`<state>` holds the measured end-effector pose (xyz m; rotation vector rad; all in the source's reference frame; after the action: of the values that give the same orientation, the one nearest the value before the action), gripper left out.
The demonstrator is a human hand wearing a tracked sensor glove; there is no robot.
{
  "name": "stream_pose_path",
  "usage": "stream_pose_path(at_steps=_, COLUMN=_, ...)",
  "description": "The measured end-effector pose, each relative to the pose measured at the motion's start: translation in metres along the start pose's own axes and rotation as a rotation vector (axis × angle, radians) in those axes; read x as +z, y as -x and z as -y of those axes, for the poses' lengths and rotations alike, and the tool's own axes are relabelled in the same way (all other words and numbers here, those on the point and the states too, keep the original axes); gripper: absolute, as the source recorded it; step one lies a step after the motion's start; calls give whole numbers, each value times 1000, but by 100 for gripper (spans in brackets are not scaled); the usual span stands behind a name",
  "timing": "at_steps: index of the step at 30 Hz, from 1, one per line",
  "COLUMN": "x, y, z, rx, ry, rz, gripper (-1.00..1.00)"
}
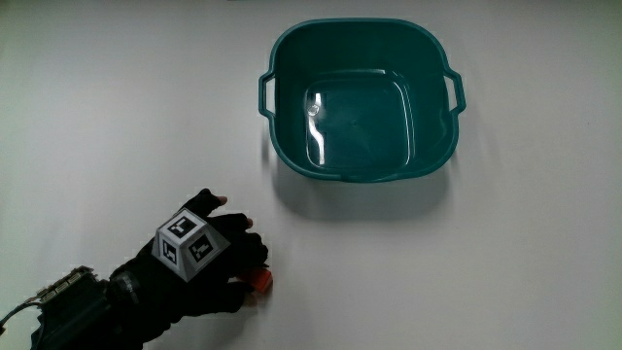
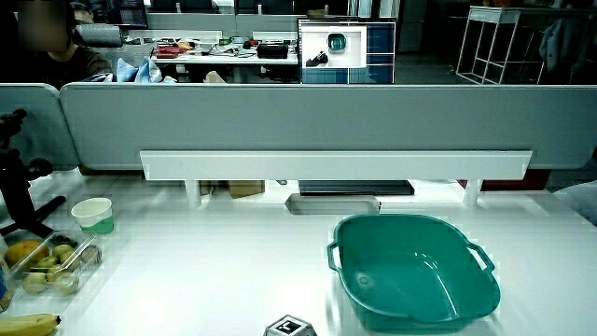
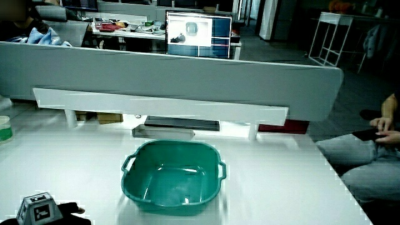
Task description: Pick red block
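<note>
In the main view the red block (image 1: 259,281) lies on the white table, nearer to the person than the teal basin (image 1: 362,102); only a small part of it shows past the fingertips. The gloved hand (image 1: 209,262) rests over the block with its fingers curled around it, the patterned cube (image 1: 190,245) on its back. In both side views only the cube (image 2: 290,328) (image 3: 37,209) and a bit of glove show, nearer to the person than the basin (image 2: 410,271) (image 3: 172,175). The basin holds nothing.
A paper cup (image 2: 93,215), a clear box of fruit (image 2: 45,261) and a banana (image 2: 28,324) stand in a side view at the table's edge beside a black tripod (image 2: 20,187). A low partition (image 2: 326,121) closes the table.
</note>
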<state>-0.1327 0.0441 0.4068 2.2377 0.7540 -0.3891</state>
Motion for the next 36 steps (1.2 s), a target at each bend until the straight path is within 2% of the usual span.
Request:
stream_pose_path(at_steps=1, x=-3, y=2, z=-1, rx=-7, ry=-1, rz=15, gripper=3)
stream_pose_path(at_steps=4, x=-1, y=0, z=-2, rx=-8, ry=6, rz=-1, gripper=11)
stream_pose_path(at_steps=5, x=-3, y=1, z=-3, rx=6, ry=25, rz=11, gripper=14)
stream_pose_path(at_steps=7, x=-2, y=-2, z=-3, rx=-5, ry=12, rz=-5, gripper=19)
stream_pose_path(at_steps=8, x=-5, y=-1, z=-4, rx=7, ry=26, rz=13, gripper=22)
stream_pose_path(at_steps=12, x=-4, y=-3, z=-4, rx=-3, ry=21, rz=-2, gripper=32)
stream_pose_path(at_steps=17, x=-4, y=-2, z=-5, rx=-16, ry=-1, rz=-5, gripper=46)
stream_pose_path(at_steps=18, x=-3, y=-3, z=-5, rx=-4, ry=1, rz=1, gripper=49)
stream_pose_path(at_steps=22, x=-1, y=-5, z=-5, rx=-18, ry=-32, rz=-22, gripper=59)
stream_pose_path(at_steps=23, x=-3, y=-4, z=-6, rx=-16, ry=-22, rz=-13, gripper=62)
stream_pose_path(at_steps=25, x=-5, y=-3, z=-6, rx=-21, ry=-40, rz=-10, gripper=68)
stream_pose_path(at_steps=27, x=-4, y=-3, z=-7, rx=-20, ry=-34, rz=4, gripper=73)
stream_pose_path(at_steps=28, x=-3, y=-4, z=-7, rx=-32, ry=-47, rz=-12, gripper=76)
stream_pose_path(at_steps=33, x=-3, y=-3, z=-6, rx=-23, ry=-47, rz=11, gripper=89)
stream_pose_path(at_steps=36, x=1, y=-5, z=-3, rx=-43, ry=-74, rz=16, gripper=97)
